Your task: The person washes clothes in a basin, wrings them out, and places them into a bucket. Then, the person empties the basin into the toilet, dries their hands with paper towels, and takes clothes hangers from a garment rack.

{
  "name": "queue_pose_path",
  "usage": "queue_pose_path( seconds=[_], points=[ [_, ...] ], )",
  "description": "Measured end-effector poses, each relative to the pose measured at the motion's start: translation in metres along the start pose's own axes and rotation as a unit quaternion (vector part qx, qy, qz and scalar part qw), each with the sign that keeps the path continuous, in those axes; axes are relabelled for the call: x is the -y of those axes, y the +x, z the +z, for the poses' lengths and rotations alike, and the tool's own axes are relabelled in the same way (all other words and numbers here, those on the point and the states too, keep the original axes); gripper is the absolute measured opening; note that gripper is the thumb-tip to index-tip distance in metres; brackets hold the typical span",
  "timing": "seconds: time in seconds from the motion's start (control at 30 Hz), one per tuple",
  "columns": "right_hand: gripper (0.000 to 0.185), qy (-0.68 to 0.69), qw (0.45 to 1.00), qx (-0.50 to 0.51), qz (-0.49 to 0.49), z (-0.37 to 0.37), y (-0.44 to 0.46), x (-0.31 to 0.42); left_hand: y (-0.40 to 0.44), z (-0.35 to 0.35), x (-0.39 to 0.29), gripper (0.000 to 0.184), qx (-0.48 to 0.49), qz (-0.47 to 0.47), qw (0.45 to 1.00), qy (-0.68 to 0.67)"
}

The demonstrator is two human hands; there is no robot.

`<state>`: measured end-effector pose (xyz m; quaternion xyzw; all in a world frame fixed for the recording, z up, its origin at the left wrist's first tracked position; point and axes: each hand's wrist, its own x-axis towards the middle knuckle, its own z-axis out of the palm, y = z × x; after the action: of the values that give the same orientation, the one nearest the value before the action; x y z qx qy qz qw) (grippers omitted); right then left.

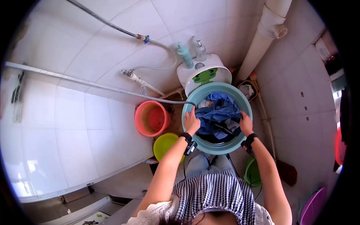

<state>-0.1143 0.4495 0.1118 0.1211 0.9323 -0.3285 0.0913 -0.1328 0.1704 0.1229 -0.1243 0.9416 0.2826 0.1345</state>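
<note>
Inside the round teal plastic basin (215,150), crumpled blue cloth (219,111) lies bunched, its edge apparently pinched by the right hand (246,124); whether the left hand (191,122) grips anything, I cannot tell. Knocking the slim grey hose (165,100) could dislodge it.

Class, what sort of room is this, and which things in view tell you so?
Probably a bathroom: a toilet stands behind the basin, pump bottles sit on its tank, and the walls are tiled.

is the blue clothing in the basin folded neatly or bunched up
Bunched up: the blue clothing lies crumpled in the basin, with uneven creases and no squared edges, heaped among darker and paler cloth.
</note>
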Motion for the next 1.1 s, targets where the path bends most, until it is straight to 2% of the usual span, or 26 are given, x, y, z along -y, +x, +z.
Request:
queue_pose_path(
  seconds=[0.03,0.07,0.13,0.17,0.2,0.23,0.27,0.33,0.47,0.57,0.63,0.83,0.97,1.03,1.1],
  points=[
    [0.048,-0.018,0.999,0.029,0.019,0.013,0.002,-0.006,0.001,0.01,-0.002,0.071,0.041,-0.019,0.999,0.0],
    [0.048,-0.019,0.999,0.039,0.029,0.028,0.006,-0.013,0.01,0.033,0.008,0.079,0.04,0.007,0.999,0.003],
    [0.064,-0.022,0.999,0.028,0.013,0.063,0.016,-0.028,0.023,0.053,-0.002,0.082,0.067,0.014,0.996,0.048],
    [0.064,-0.025,0.999,0.039,0.025,0.079,0.019,-0.037,0.026,0.062,-0.007,0.085,0.083,0.027,0.992,0.089],
    [0.07,-0.03,0.999,0.034,-0.003,0.095,0.025,-0.041,0.033,0.075,-0.006,0.088,0.119,0.019,0.988,0.093],
    [0.077,-0.034,0.998,0.029,-0.032,0.109,0.032,-0.039,0.039,0.085,-0.009,0.086,0.143,0.013,0.983,0.118],
    [0.077,-0.036,0.998,0.043,-0.021,0.123,0.037,-0.036,0.045,0.098,-0.006,0.085,0.151,0.008,0.981,0.122],
    [0.089,-0.075,0.991,0.108,0.03,0.137,0.05,-0.017,0.059,0.128,0.006,0.084,0.173,-0.006,0.976,0.129],
    [0.099,-0.131,0.976,0.172,0.03,0.169,0.077,-0.019,0.084,0.17,0.034,0.085,0.158,0.033,0.971,0.174],
    [0.101,-0.121,0.971,0.207,0.02,0.178,0.09,-0.037,0.093,0.175,0.036,0.08,0.193,0.048,0.963,0.18],
    [0.101,-0.141,0.962,0.233,0.026,0.185,0.097,-0.045,0.097,0.183,0.039,0.08,0.173,0.065,0.966,0.178],
    [0.097,-0.159,0.928,0.33,0.072,0.202,0.131,-0.064,0.12,0.199,0.041,0.072,0.225,0.032,0.955,0.191],
    [0.094,-0.175,0.918,0.346,0.083,0.207,0.139,-0.073,0.129,0.201,0.039,0.063,0.243,0.025,0.953,0.179],
    [0.091,-0.199,0.926,0.319,0.028,0.205,0.139,-0.069,0.13,0.206,0.041,0.063,0.233,0.029,0.954,0.187],
    [0.087,-0.208,0.919,0.332,0.047,0.211,0.14,-0.072,0.131,0.206,0.042,0.062,0.218,0.036,0.955,0.197]
  ],
)
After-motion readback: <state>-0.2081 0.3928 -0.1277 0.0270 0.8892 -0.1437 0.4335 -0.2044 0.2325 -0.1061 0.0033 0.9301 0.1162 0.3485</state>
